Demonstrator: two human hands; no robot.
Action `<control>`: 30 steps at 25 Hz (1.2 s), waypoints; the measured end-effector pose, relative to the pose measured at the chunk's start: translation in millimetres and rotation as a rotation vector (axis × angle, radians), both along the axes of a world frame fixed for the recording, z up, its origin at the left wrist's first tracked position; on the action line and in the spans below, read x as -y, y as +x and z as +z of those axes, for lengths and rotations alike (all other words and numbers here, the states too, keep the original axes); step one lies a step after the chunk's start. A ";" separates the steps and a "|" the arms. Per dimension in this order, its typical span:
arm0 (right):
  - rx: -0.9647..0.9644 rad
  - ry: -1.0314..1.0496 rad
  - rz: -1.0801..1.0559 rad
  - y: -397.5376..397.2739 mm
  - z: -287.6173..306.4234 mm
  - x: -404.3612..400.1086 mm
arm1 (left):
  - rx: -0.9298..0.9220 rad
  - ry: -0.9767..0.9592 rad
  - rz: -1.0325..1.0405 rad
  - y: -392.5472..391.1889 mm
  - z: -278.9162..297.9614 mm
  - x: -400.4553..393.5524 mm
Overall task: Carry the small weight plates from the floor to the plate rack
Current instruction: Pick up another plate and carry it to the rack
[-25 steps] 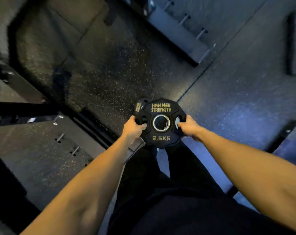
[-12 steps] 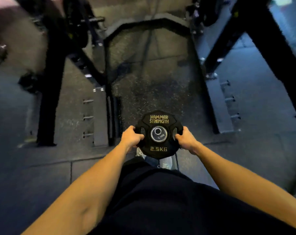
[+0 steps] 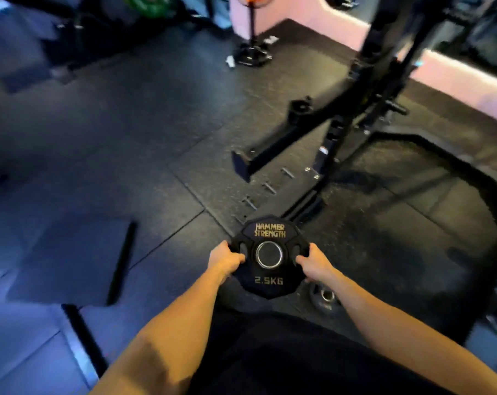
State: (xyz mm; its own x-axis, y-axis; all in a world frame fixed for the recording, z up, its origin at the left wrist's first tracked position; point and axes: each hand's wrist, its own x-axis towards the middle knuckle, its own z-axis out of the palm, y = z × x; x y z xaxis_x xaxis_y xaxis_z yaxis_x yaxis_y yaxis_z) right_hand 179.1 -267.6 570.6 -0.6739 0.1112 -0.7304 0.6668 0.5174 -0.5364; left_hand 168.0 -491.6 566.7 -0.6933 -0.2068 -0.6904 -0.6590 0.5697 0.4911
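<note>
The left hand (image 3: 223, 258) and right hand (image 3: 315, 262) each grasp an opposite side of a black weight plate (image 3: 268, 256), thumbs hooked through its grip slots, holding it flat-faced toward the camera above the dark rubber floor (image 3: 127, 138). Gold lettering reads "HAMMER STRENGTH" at the top and "2.5KG" at the bottom, around a shiny steel centre ring. Its rim is faceted. A second small plate (image 3: 325, 298) lies on the floor just below the right wrist. A black steel rack frame (image 3: 352, 109) stands beyond.

Single head view, angled forward-down, close above forearms, wide floor (image 3: 127, 138)
</note>
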 end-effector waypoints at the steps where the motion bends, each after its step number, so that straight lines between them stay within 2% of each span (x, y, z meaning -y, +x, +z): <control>1: -0.003 -0.005 0.043 -13.0 -1.6 27.9 | -0.019 0.002 0.069 0.2 -1.7 27.5; 5: -0.027 -0.033 0.144 -59.8 -12.0 143.5 | -0.061 0.006 0.225 -19.5 -9.3 143.0; 9: -0.040 -0.046 0.151 -103.0 -12.4 235.6 | -0.057 -0.004 0.210 -61.6 -4.1 238.8; 13: -0.079 -0.070 0.154 -179.9 -3.9 308.2 | -0.068 -0.039 0.258 -130.0 -1.6 313.0; 19: -0.098 -0.074 0.079 -307.3 -12.0 350.1 | -0.107 -0.042 0.198 -275.2 -3.4 356.7; 23: -0.121 -0.036 0.113 -432.2 -26.4 359.4 | -0.113 -0.009 0.182 -398.5 -10.7 365.3; 26: -0.119 0.008 0.170 -520.0 -17.6 357.9 | -0.113 0.010 0.178 -481.0 0.0 361.5; 30: -0.113 0.038 0.132 -631.8 -3.5 355.7 | -0.145 0.008 0.153 -600.4 12.3 360.4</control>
State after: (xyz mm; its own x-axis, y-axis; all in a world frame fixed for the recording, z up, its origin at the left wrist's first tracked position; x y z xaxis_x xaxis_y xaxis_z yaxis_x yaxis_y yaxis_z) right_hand -452.7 -623.3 567.1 -0.7618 0.0424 -0.6464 0.5283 0.6182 -0.5820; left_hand -432.3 -852.0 579.0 -0.7468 -0.3119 -0.5874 -0.6593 0.4640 0.5917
